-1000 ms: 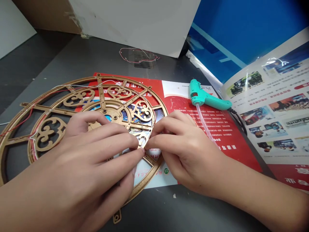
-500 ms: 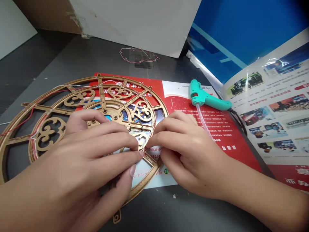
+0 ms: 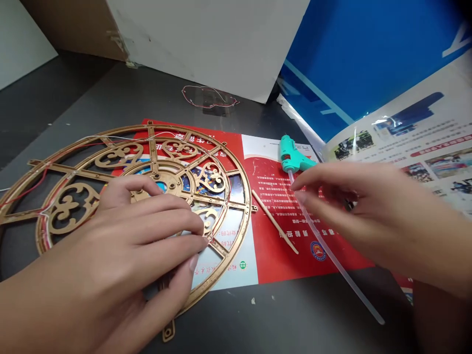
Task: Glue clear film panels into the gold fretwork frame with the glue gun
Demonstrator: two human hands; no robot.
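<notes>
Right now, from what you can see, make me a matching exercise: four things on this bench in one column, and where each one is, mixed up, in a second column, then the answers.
Things:
1. left hand
2. right hand
3. teal glue gun
4. thin wooden stick

Places:
A. lying on the red leaflet, beside the wheel's rim
B. raised, fingertips by the clear glue rod
C. fingers on the gold fretwork wheel
D. at the leaflet's far edge, the rod running from it

Pairs: 1-C, 2-B, 3-D, 4-A

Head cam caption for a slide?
Left hand presses a gold fretwork wheel on a red leaflet; right hand hovers by a teal glue gun.
</notes>
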